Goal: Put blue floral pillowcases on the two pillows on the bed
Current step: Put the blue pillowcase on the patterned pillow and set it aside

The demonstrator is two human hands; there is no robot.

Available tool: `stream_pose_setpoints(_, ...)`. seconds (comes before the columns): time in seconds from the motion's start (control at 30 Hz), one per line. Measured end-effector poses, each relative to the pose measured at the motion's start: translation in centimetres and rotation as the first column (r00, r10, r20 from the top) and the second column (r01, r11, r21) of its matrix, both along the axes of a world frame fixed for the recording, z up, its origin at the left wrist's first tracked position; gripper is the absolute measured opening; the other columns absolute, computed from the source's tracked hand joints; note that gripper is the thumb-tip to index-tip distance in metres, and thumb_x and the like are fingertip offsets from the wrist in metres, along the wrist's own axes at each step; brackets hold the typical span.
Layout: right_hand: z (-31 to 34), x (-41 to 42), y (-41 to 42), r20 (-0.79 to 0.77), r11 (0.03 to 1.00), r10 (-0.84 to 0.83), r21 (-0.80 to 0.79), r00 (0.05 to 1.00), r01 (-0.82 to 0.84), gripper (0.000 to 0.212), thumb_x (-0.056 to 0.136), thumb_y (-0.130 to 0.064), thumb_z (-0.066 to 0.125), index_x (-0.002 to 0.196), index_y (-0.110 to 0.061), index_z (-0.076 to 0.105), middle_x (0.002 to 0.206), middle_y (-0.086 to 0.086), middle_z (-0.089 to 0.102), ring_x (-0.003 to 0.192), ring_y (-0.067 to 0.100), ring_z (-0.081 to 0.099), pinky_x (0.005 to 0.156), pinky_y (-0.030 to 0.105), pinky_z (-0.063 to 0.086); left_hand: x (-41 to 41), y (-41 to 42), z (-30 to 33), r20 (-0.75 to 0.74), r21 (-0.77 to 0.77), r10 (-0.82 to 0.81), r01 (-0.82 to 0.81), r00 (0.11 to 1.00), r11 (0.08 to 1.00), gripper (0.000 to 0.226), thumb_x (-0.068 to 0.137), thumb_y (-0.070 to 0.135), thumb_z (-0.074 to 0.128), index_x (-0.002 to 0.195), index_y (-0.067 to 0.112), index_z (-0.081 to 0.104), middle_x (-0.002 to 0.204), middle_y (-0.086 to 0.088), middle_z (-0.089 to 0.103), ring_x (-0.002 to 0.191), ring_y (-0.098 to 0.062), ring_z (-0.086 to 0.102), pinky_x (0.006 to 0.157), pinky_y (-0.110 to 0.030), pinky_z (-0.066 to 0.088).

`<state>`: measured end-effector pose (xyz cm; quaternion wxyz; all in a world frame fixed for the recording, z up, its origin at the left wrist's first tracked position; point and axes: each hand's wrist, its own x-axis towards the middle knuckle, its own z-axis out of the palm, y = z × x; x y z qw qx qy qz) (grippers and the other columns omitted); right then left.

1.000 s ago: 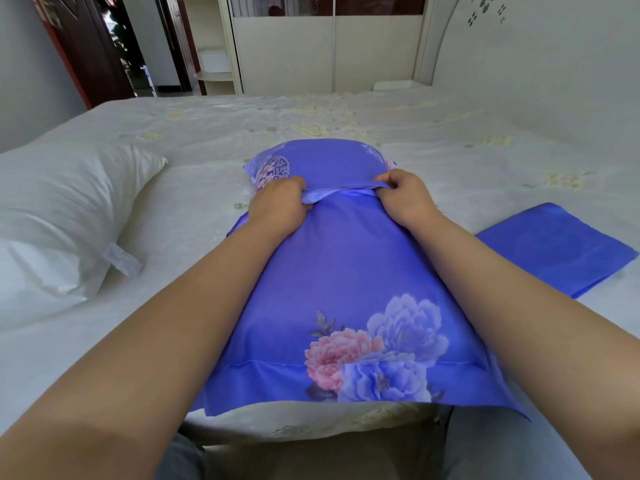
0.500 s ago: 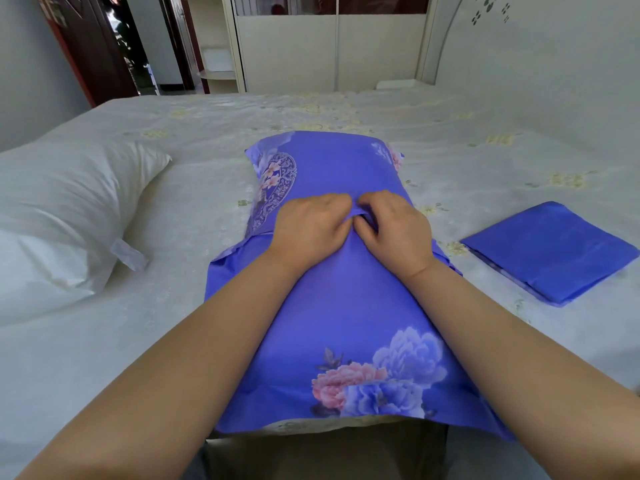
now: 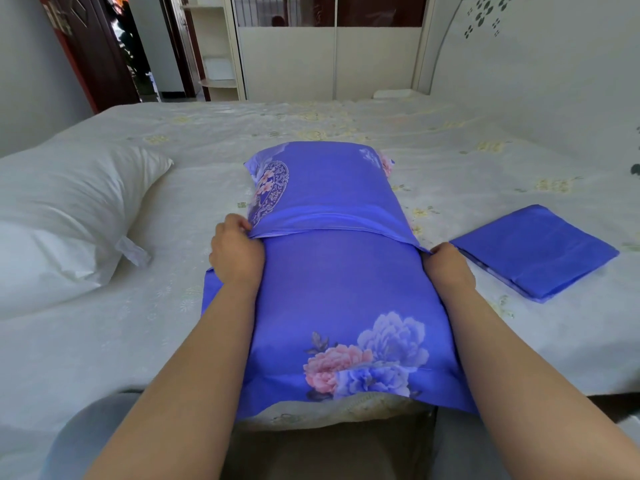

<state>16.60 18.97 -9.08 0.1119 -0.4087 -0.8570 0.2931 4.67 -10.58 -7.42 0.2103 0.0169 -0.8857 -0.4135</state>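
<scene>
Cased pillow (image 3: 332, 271) w/ both hands' fingers (image 3: 239, 225) pinching its flap edges; bare pillow (image 3: 62, 216) left, folded case (image 3: 533, 251) right.

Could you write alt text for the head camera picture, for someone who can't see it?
Two hands grip the sides of a blue floral cased pillow on a bed, the left hand and right hand at the overlapping flap. A bare white pillow lies to the left, a folded blue pillowcase to the right.
</scene>
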Motion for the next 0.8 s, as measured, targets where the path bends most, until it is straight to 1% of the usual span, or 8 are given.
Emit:
stream_pose_setpoints(0.13, -0.7, 0.5, 0.0, -0.038, 1.000, 0.020, 0.009, 0.999, -0.020, 0.017, 0.089, -0.015, 0.041, 0.094, -0.008, 0.056, 0.104, 0.015, 0.061, 0.085, 0.031, 0.053, 0.070, 0.033, 0.037, -0.1, -2.7, -1.9, 0.149, 0.162, 0.030, -0.054, 0.988, 0.985, 0.020, 0.076, 0.006, 0.045, 0.092, 0.018, 0.051, 0.102, -0.013, 0.060, 0.083, -0.031, 0.056, 0.066, -0.033, 0.041)
stream_pose_setpoints(0.23, -1.4, 1.1, 0.4, -0.024, 1.000, 0.001, -0.005, 1.000, -0.001, 0.019, 0.092, -0.014, 0.038, 0.093, -0.008, 0.056, 0.105, 0.016, 0.061, 0.088, 0.032, 0.055, 0.070, 0.032, 0.037, 1.1, -3.2, -2.1, 0.021, 0.195, 0.078, -0.080, 0.997, 0.978, 0.022, 0.077, 0.005, 0.047, 0.093, 0.016, 0.056, 0.103, -0.008, 0.060, 0.086, -0.029, 0.056, 0.067, -0.030, 0.037)
stream_pose_setpoints(0.33, -1.6, 1.3, 1.2, -0.043, 0.994, 0.051, -0.092, 0.998, -0.054, 0.021, 0.093, -0.015, 0.043, 0.095, -0.002, 0.059, 0.107, 0.021, 0.063, 0.083, 0.030, 0.054, 0.069, 0.031, 0.037, 1.8, -3.5, -1.3, -0.160, 0.063, 0.055, -0.045, 0.986, 0.997, 0.020, 0.084, 0.011, 0.051, 0.101, 0.016, 0.061, 0.108, -0.004, 0.058, 0.089, -0.028, 0.056, 0.067, -0.029, 0.037)
stream_pose_setpoints(0.43, 0.9, 0.6, 1.1, -0.282, 0.983, 0.072, -0.145, 0.957, -0.116, 0.038, 0.092, -0.013, 0.051, 0.129, -0.007, 0.053, 0.125, 0.015, 0.058, 0.109, 0.030, 0.056, 0.081, 0.027, 0.038, 0.5, -3.7, 1.0, -0.231, -0.164, -0.073, 0.035, 0.970, 0.986, 0.038, 0.078, 0.009, 0.058, 0.115, 0.018, 0.059, 0.111, -0.008, 0.056, 0.097, -0.031, 0.053, 0.070, -0.037, 0.043)
stream_pose_setpoints(0.53, 4.2, -0.6, 0.0, -0.428, 0.977, 0.191, -0.003, 0.883, -0.213, 0.047, 0.087, -0.007, 0.053, 0.133, -0.017, 0.052, 0.134, 0.009, 0.050, 0.119, 0.024, 0.052, 0.093, 0.026, 0.040, -0.5, -2.4, 3.9, -0.231, -0.372, -0.289, 0.190, 0.929, 0.909, 0.050, 0.076, 0.005, 0.059, 0.124, 0.021, 0.059, 0.116, -0.009, 0.057, 0.105, -0.035, 0.048, 0.085, -0.042, 0.044)
stream_pose_setpoints(0.67, 6.2, -2.5, -2.7, -0.315, 0.867, 0.473, 0.334, 0.823, -0.370, 0.047, 0.086, -0.008, 0.054, 0.132, -0.020, 0.055, 0.141, 0.003, 0.047, 0.129, 0.020, 0.045, 0.106, 0.026, 0.032, 0.0, 1.3, 6.2, -0.168, -0.518, -0.499, 0.354, 0.850, 0.779, 0.040, 0.087, 0.012, 0.054, 0.124, 0.024, 0.062, 0.125, -0.001, 0.061, 0.114, -0.030, 0.050, 0.093, -0.037, 0.043)
stream_pose_setpoints(0.73, 6.2, -3.0, -3.6, -0.213, 0.824, 0.521, 0.377, 0.827, -0.422, 0.044, 0.091, -0.011, 0.049, 0.133, -0.023, 0.053, 0.143, -0.001, 0.047, 0.130, 0.020, 0.045, 0.106, 0.029, 0.035, 0.7, 2.7, 6.5, -0.167, -0.507, -0.495, 0.357, 0.853, 0.785, 0.033, 0.091, 0.014, 0.051, 0.119, 0.023, 0.065, 0.122, -0.001, 0.064, 0.112, -0.029, 0.055, 0.089, -0.035, 0.044)
stream_pose_setpoints(0.8, 5.7, -2.6, -4.0, -0.240, 0.813, 0.514, 0.444, 0.824, -0.377, 0.039, 0.096, -0.014, 0.046, 0.133, -0.023, 0.054, 0.137, 0.000, 0.054, 0.123, 0.024, 0.052, 0.097, 0.031, 0.041, 1.5, 2.8, 5.8, -0.321, -0.451, -0.492, 0.327, 0.809, 0.831, 0.034, 0.089, 0.010, 0.049, 0.116, 0.019, 0.068, 0.117, -0.003, 0.067, 0.107, -0.027, 0.061, 0.086, -0.032, 0.046)
